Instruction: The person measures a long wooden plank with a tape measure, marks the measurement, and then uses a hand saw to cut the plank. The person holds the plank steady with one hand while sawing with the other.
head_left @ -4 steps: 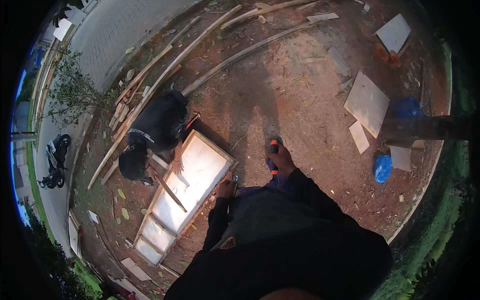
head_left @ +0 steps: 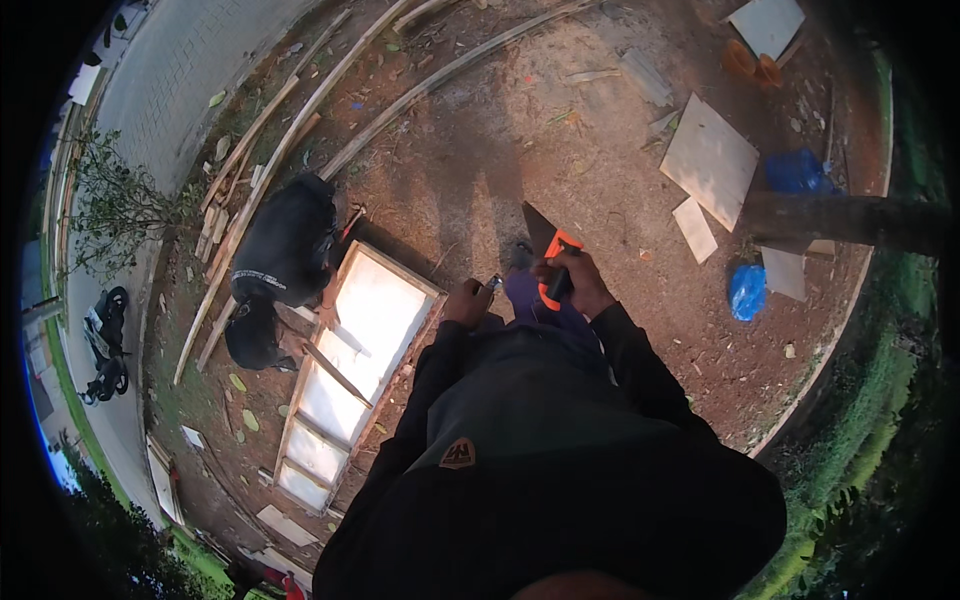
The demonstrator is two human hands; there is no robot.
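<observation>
The right hand point(head_left: 590, 285) is closed around the orange-and-black handle of a hand saw point(head_left: 541, 232), fingers curled in a firm grip. The saw's dark blade points up and to the left, away from the body, in front of the person's legs. The left hand point(head_left: 466, 303) is curled too, with a small shiny object point(head_left: 493, 283) showing at its fingers; it is too small to tell what this is, or how tightly it is held. The two hands are near each other but apart, the saw between them on the right hand's side.

Just beyond the left forearm, a wooden frame point(head_left: 404, 270) with a white panel point(head_left: 385, 298) inside lies on the ground. A co-worker point(head_left: 285, 245) bends over its far side, and a strip of wood point(head_left: 337, 375) slants across the panel.
</observation>
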